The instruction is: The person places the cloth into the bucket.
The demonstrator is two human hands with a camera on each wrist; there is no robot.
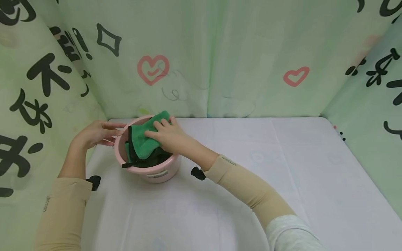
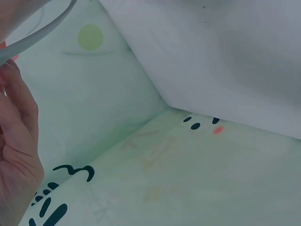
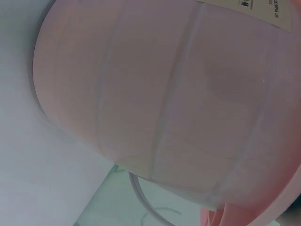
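Note:
A pink bucket (image 1: 163,174) stands at the table's back left. Green cloth (image 1: 142,139) with black edging is bunched in it and rises above the rim; a black end hangs over the front. My right hand (image 1: 171,137) rests on the green cloth with its fingers spread; the thumb is hard to make out. At the bucket's left rim, my left hand (image 1: 100,133) touches the outside with fairly straight fingers. The left wrist view shows part of that left hand (image 2: 19,141) beside a pale handle (image 2: 42,35). Bucket wall (image 3: 164,94) fills the right wrist view.
A white-covered table (image 1: 251,167) extends right and forward of the bucket. Green printed curtains (image 1: 251,52) stand along the back and both sides, close to the left hand. A paper label (image 3: 263,9) is on the bucket's wall.

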